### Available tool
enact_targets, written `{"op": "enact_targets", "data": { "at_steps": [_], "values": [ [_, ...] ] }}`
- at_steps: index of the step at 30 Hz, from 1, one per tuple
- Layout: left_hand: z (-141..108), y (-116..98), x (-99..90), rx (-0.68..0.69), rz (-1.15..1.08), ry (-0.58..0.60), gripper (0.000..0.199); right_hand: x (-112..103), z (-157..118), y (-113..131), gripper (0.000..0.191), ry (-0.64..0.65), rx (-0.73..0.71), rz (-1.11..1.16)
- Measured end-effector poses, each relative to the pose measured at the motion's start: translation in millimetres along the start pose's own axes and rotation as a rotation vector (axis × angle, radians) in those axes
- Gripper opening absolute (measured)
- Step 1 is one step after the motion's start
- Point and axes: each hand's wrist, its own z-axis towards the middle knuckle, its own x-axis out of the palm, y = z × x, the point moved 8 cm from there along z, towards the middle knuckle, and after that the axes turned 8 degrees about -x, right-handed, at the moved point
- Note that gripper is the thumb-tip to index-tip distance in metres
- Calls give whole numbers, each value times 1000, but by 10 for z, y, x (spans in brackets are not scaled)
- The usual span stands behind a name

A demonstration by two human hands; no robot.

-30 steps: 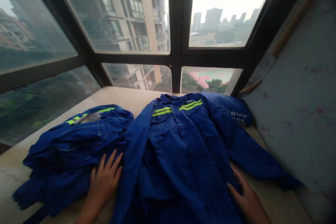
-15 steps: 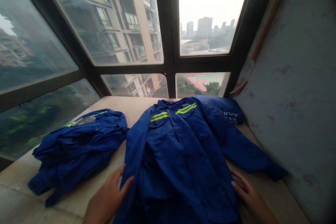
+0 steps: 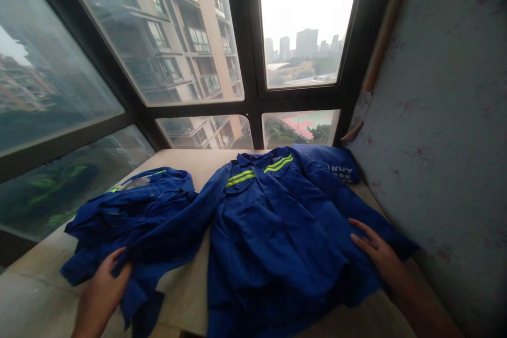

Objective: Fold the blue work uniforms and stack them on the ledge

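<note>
Left hand (image 3: 103, 281) pinches one sleeve (image 3: 180, 232), now swung outward; right hand (image 3: 376, 251) open. Beyond and between them: two jackets (image 3: 273, 237); farther, one bundle (image 3: 327, 161).

We see pale daylight from the windows (image 3: 303, 0), brightest upper right; the floral wall (image 3: 439, 116) sits dim, soft, its corner darkened.

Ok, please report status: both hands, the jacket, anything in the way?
Left hand at left-side sleeve's end, grip unclear. Right hand open at jacket's right side. Jacket spread, front up. Crumpled garment partly under left-side sleeve.
</note>
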Motion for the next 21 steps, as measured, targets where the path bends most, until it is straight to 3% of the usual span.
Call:
{"op": "enact_targets", "data": {
  "at_steps": [2, 4, 6, 8, 10, 12, 16, 21],
  "values": [
    [-82, -184, -160, 137, 113, -135, 48, 41, -25, 101, 89, 28, -58, -12],
    [-448, -459, -101, 335, 93, -184, 46, 153, -81, 88, 94, 129, -141, -25],
    [-978, -711, 214, 527, -2, -40, 39, 263, -176, 0, 101, 230, -238, -50],
    [-1591, -929, 573, 759, -41, 86, 40, 303, -299, -99, 101, 241, -348, -132],
    [-2105, -1057, 846, 949, -25, 105, 50, 298, -438, -187, 94, 189, -422, -253],
    [-2413, -1128, 1000, 1060, 7, 49, 53, 310, -577, -253, 87, 168, -447, -351],
    [-2532, -1224, 1068, 1091, 20, -45, 39, 301, -710, -313, 84, 202, -420, -432],
    [-2525, -1300, 1029, 1026, 3, -117, 52, 115, -551, -362, 64, 146, -342, -464]
  ]
}}
